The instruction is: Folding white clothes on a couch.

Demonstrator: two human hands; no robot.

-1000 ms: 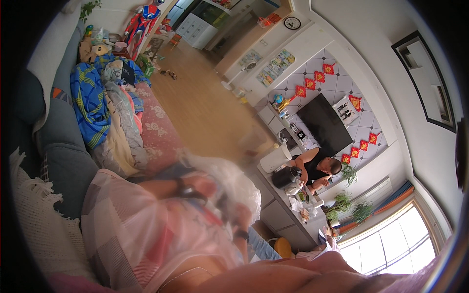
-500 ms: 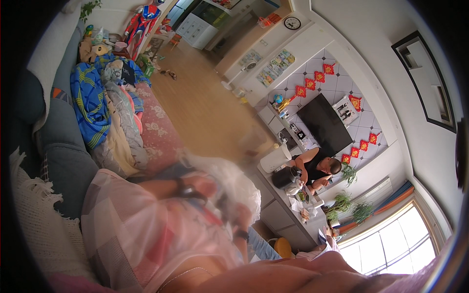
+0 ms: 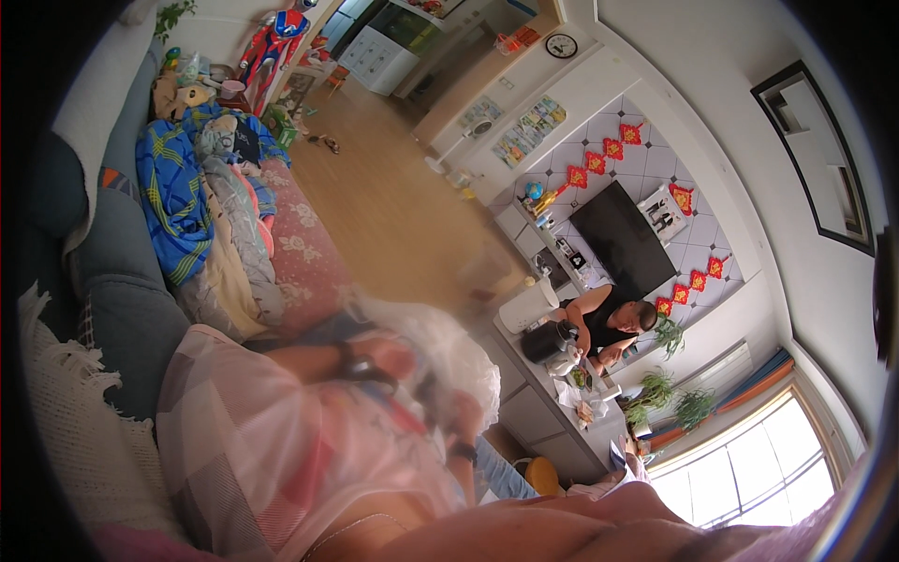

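A whitish, see-through bundle that looks like a plastic bag (image 3: 449, 342) lies over my lap, hazy and blurred. My left hand (image 3: 386, 358), with a dark watch at its wrist, rests against the bag's near side. Close by, lower and to the right, my right hand (image 3: 461, 412) touches the bag too, a black band around its wrist. The fingers of both hands are smeared, so their grip does not show. Pale pink checked cloth (image 3: 281, 421) covers my body below the hands.
A blue plaid blanket (image 3: 173, 206) and other clothes are heaped on the sofa (image 3: 126, 309) at left. Right of my hands stands a grey cabinet (image 3: 538, 421) bearing a black pot (image 3: 548, 342). Another person (image 3: 609, 323) leans at it. A yellow stool (image 3: 541, 475) is below.
The other person's head and arm have shifted very slightly. My hands and the bag look the same.
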